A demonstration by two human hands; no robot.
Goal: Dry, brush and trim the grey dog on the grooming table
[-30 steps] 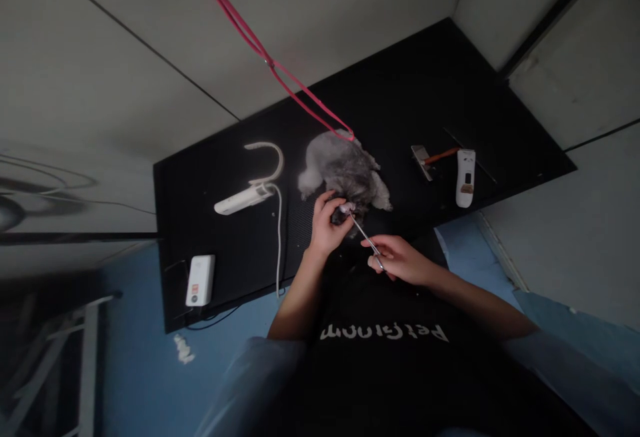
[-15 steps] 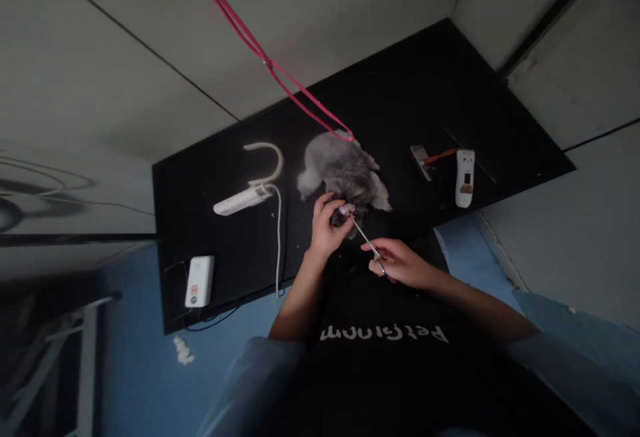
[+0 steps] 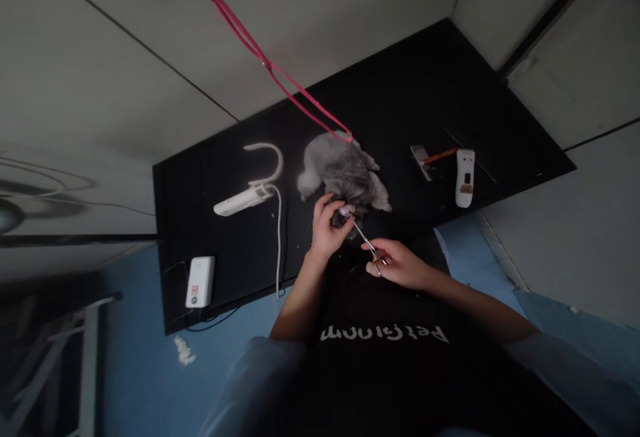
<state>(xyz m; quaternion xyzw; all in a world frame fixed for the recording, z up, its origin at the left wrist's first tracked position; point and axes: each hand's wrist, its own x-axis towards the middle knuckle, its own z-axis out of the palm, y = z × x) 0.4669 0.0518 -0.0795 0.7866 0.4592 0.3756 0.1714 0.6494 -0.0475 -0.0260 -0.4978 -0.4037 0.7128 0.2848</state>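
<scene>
A small grey dog (image 3: 350, 167) is on the black table, its head toward me and a pink loop about it. My left hand (image 3: 327, 229) pinches the dog's folded-back ear (image 3: 345, 211), showing pale pink skin between the fingertips. In my right hand (image 3: 400, 263) is a slim silver ring-handled tool that looks like forceps (image 3: 361, 231); its handles are slightly apart. The tool's tip reaches the ear beside my left fingers, and whether it grips hair there is too small to tell.
The pink leash (image 3: 267, 65) slants down from upper left to the dog. Left on the black table (image 3: 430, 63) are a white curved device (image 3: 243, 201) with a cord and a white box (image 3: 200, 281). To the right lie a slicker brush (image 3: 423, 162) and white clippers (image 3: 465, 178).
The forceps' handles have spread a little in my right hand, with the lower ring now showing. My left hand and the dog have barely moved.
</scene>
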